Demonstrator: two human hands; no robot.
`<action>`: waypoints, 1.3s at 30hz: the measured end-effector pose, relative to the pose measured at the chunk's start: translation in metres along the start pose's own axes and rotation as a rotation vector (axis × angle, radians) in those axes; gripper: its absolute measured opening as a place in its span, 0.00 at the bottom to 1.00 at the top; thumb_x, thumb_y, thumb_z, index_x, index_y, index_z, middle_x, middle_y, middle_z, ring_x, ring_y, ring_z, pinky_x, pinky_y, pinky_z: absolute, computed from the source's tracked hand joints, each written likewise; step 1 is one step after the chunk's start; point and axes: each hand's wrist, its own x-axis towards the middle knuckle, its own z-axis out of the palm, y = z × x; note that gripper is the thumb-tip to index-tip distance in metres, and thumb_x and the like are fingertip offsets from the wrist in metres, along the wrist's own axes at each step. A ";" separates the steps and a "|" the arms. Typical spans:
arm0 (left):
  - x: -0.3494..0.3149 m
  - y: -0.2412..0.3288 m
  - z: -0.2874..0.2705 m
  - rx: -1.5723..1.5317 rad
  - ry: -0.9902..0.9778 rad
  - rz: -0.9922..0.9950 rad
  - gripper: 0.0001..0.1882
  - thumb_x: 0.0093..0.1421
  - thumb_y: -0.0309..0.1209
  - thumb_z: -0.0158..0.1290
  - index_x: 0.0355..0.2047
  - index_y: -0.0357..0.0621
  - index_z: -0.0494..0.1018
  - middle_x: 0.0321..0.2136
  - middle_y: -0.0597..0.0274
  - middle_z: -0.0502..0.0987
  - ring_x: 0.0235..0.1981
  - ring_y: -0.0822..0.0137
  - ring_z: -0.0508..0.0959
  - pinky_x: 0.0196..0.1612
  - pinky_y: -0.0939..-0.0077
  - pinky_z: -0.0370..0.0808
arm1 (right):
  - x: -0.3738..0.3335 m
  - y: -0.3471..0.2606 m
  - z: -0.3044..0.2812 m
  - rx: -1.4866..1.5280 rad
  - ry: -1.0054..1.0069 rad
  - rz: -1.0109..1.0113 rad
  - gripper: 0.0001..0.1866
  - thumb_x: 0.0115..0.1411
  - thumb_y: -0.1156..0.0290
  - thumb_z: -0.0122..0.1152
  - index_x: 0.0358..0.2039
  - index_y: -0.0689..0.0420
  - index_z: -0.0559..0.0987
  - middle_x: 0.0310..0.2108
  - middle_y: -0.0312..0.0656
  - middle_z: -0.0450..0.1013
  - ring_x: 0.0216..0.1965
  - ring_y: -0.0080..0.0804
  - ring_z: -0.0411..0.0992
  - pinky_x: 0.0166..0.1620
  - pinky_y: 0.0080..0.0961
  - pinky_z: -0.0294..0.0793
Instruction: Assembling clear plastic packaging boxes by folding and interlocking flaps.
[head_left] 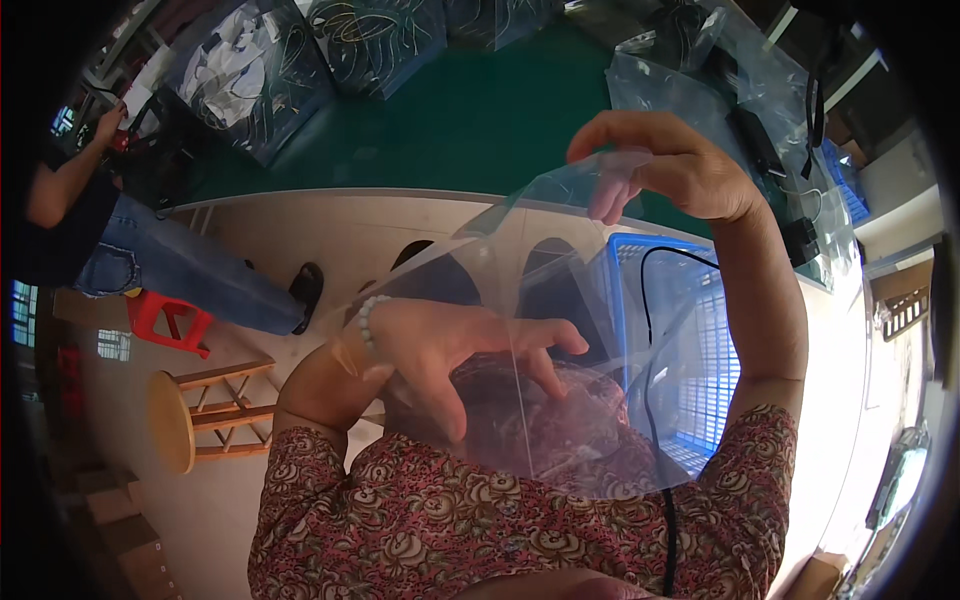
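Note:
A large clear plastic bag (520,410) hangs in front of my body. High on the right, my right hand (680,170) grips its upper edge, with some fingers seen through the film. Lower and to the left, my left hand (440,345) has its fingers spread and holds nothing. Its fingertips overlap the film; whether they are inside the bag or behind it, I cannot tell. A beaded bracelet circles that wrist.
Beyond lies a green-topped table (470,120) with bags of cables (380,40) along its back. A blue plastic basket (630,300) stands at my right. A wooden stool (175,420), a red stool (170,320) and another person (150,260) are at left.

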 end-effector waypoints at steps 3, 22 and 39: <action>0.014 -0.017 -0.018 0.099 -0.135 -0.121 0.62 0.49 0.42 0.73 0.74 0.44 0.43 0.60 0.48 0.72 0.60 0.62 0.72 0.64 0.64 0.63 | 0.010 0.024 0.016 -0.248 0.130 -0.047 0.15 0.64 0.74 0.53 0.50 0.63 0.77 0.39 0.49 0.80 0.38 0.36 0.81 0.45 0.31 0.81; 0.048 -0.040 -0.024 0.115 0.051 -0.242 0.52 0.55 0.36 0.68 0.74 0.53 0.48 0.49 0.49 0.74 0.49 0.60 0.81 0.54 0.68 0.77 | 0.024 0.037 0.023 0.042 0.273 0.239 0.17 0.66 0.67 0.53 0.51 0.63 0.75 0.33 0.44 0.80 0.37 0.30 0.80 0.41 0.25 0.80; 0.038 -0.086 -0.046 -0.115 0.153 -0.268 0.58 0.61 0.37 0.63 0.75 0.53 0.30 0.51 0.46 0.75 0.47 0.61 0.80 0.46 0.69 0.80 | 0.016 0.014 0.067 -0.204 0.521 -0.116 0.79 0.27 0.20 0.71 0.72 0.57 0.53 0.64 0.52 0.64 0.51 0.41 0.74 0.56 0.44 0.73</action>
